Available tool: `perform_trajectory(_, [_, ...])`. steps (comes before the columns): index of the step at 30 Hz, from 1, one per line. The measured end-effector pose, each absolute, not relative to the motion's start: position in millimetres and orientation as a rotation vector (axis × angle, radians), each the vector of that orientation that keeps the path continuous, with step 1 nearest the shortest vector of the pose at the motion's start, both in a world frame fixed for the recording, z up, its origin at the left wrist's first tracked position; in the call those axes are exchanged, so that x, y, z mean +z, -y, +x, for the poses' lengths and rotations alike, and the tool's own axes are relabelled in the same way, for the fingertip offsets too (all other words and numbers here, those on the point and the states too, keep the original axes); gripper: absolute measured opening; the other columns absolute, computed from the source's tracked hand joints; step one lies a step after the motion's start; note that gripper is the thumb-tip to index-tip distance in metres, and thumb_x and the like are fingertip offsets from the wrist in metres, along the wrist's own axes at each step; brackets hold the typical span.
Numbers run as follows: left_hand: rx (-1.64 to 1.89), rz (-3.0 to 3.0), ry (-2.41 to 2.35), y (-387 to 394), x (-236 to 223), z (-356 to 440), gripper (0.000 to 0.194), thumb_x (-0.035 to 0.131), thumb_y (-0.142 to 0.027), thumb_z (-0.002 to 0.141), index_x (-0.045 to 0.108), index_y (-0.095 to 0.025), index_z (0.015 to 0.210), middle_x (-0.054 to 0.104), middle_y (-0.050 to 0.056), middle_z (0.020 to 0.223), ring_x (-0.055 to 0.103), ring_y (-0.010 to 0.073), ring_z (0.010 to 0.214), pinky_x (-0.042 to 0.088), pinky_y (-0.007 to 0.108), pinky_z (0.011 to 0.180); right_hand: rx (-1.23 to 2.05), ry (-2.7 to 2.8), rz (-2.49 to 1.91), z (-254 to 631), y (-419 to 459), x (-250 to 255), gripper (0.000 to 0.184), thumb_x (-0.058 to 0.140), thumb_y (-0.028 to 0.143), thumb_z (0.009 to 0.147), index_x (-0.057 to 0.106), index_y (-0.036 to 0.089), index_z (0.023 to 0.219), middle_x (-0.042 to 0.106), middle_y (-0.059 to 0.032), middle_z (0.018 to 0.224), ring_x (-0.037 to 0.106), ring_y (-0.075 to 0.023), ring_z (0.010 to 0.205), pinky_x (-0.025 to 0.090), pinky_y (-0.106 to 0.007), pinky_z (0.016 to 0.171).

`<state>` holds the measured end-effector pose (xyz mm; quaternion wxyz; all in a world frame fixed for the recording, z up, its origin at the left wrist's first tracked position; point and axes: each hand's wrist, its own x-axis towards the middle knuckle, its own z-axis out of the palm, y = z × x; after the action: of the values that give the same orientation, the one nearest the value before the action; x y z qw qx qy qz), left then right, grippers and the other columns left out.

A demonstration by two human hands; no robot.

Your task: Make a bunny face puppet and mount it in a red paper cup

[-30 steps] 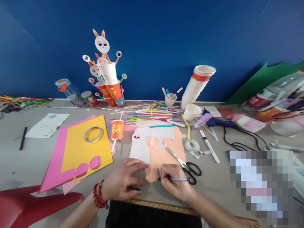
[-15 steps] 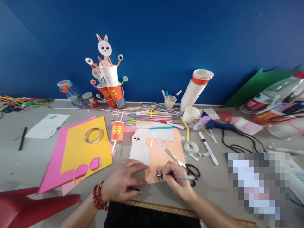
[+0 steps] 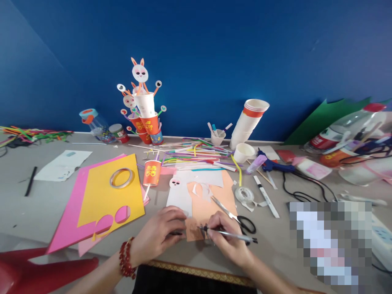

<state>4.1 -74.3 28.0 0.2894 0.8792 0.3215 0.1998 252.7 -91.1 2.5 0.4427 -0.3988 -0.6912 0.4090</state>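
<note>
My right hand (image 3: 228, 241) grips a slim pen (image 3: 241, 236) with a pale barrel, its dark tip at the lower part of an orange paper sheet (image 3: 225, 181). Small pointed shapes are drawn there in dark lines, some filled in. At the sheet's left edge rests my left hand (image 3: 157, 230), fingers curled, with a small dark object partly showing under them; I cannot make it out. Scissors (image 3: 245, 223) with black handles lie beside my right hand. White paper (image 3: 179, 200) and a small rabbit face cutout (image 3: 175, 183) lie beyond my left hand.
Left are yellow paper (image 3: 104, 200), pink sheets and a tape ring (image 3: 121, 178). A red paper cup (image 3: 152, 173), pipe cleaners (image 3: 196, 153), clear tape (image 3: 244, 195) and a marker (image 3: 266, 197) lie ahead. Stacked cups (image 3: 249, 122), rabbit cups (image 3: 145, 105) and a glue gun (image 3: 275, 165) stand farther back.
The pen in my right hand has shifted slightly and tilted over the drawn shapes. My left hand has moved a little left. The whole view has shifted slightly.
</note>
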Motion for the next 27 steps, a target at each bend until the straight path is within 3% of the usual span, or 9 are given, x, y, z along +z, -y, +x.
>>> perform_trajectory(10, [0.489,2.524,-0.886,68,36,32,0.02,0.047,-0.025,0.095,0.053,-0.019,0.078,0.061,0.005,0.082,0.055,0.0203,0.082,0.044,0.031,0.073,1.068,1.804,-0.989,244,104,37,0.007,0.053,0.02,0.084,0.052,0.022,0.077,0.056,0.0025,0.061,0.051,-0.0126,0.052,0.04,-0.023,0.052])
perform_trajectory(19, [0.383,2.539,-0.884,87,38,36,0.02,0.049,-0.035,0.096,0.053,-0.02,0.082,0.065,0.001,0.074,0.058,0.0165,0.064,0.034,0.026,0.057,1.101,1.886,-0.977,242,103,48,0.002,0.062,0.022,0.079,0.062,0.021,0.081,0.057,0.0039,0.06,0.049,-0.0111,0.052,0.038,-0.021,0.052])
perform_trajectory(24, [0.512,2.269,-0.911,92,48,35,0.035,0.049,-0.053,0.094,0.052,-0.02,0.083,0.06,-0.002,0.065,0.053,0.0124,0.055,0.03,0.023,0.05,1.36,1.727,-0.882,259,104,60,0.024,0.053,0.036,0.092,0.071,0.02,0.094,0.063,-0.0012,0.065,0.057,-0.014,0.058,0.042,-0.024,0.057])
perform_trajectory(27, [0.697,2.098,-0.904,94,54,39,0.045,0.048,-0.066,0.089,0.051,-0.021,0.089,0.046,-0.006,0.053,0.042,0.0107,0.045,0.028,0.022,0.045,1.521,1.434,-0.82,252,109,47,0.025,0.053,0.037,0.093,0.07,0.019,0.09,0.059,0.0003,0.06,0.05,-0.0114,0.049,0.036,-0.022,0.047])
